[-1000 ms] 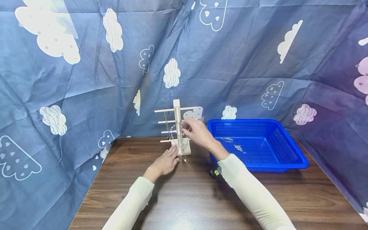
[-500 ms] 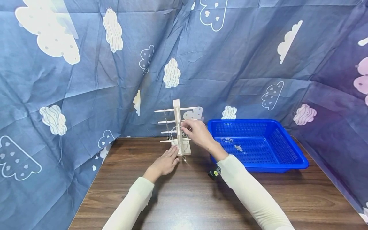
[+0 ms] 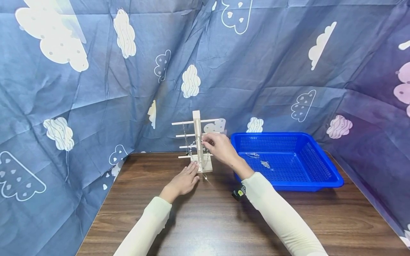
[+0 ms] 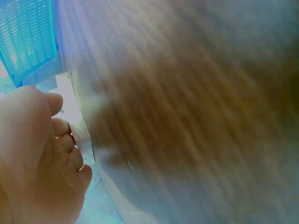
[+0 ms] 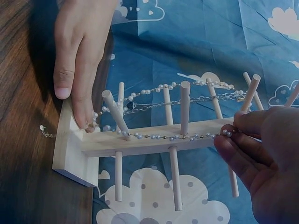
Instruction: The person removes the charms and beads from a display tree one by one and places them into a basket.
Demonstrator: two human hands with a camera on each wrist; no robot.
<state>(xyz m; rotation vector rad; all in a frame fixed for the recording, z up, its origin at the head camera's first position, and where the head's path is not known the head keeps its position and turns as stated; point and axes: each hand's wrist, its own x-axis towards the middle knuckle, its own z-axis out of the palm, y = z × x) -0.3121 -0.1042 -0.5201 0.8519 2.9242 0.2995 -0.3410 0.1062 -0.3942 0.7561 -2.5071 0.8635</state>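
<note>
A pale wooden jewelry stand (image 3: 196,115) with several pegs stands upright near the table's back edge. My right hand (image 3: 219,147) is at its post. In the right wrist view, thumb and fingertips pinch one end of a pearl-bead necklace (image 5: 161,136), whose strand runs along the post towards the base. A second length of pearl beads passes behind the pegs, beside a silver chain (image 5: 205,98) and a dark heart pendant (image 5: 130,106). My left hand (image 3: 182,181) rests with extended fingers on the stand's wooden base (image 5: 70,144). A small chain end (image 5: 46,132) dangles past that base.
To the right is a blue plastic basket (image 3: 288,187), with a silvery bundle of jewelry (image 3: 265,164) and another thin piece (image 3: 253,155) inside. Cloud-print cloth (image 3: 256,71) hangs close behind the brown wooden table (image 3: 205,220).
My right forearm has shifted very slightly left, while its fingers keep their pinch at the post. The left hand and the stand stay in place.
</note>
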